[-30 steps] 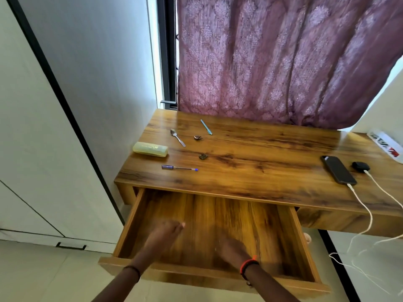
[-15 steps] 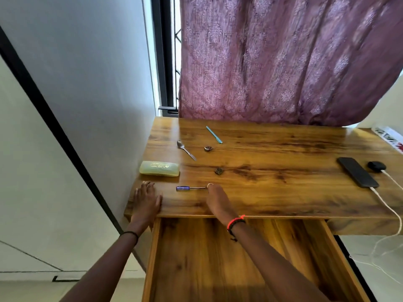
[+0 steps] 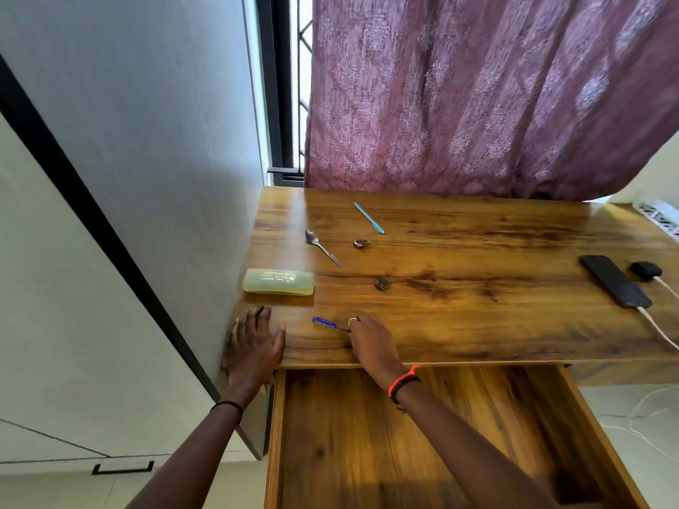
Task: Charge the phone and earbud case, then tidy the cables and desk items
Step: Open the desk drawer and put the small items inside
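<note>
On the wooden desk, a black phone and a black earbud case lie at the far right, each with a white cable plugged in. My right hand is near the front edge, fingers closed on the metal end of a small blue-handled screwdriver. My left hand rests flat and open on the desk's front left corner. Below the desk top the drawer stands pulled out, its visible part holding nothing.
A pale green glasses case, a spoon, a teal pen and two small dark metal pieces lie on the left half. A white power strip sits far right. Wall left, maroon curtain behind, cables trail to the floor.
Both hands left the open drawer and rose to the desk top. The right hand reached the screwdriver and closed on its tip; the left settled flat at the corner.
</note>
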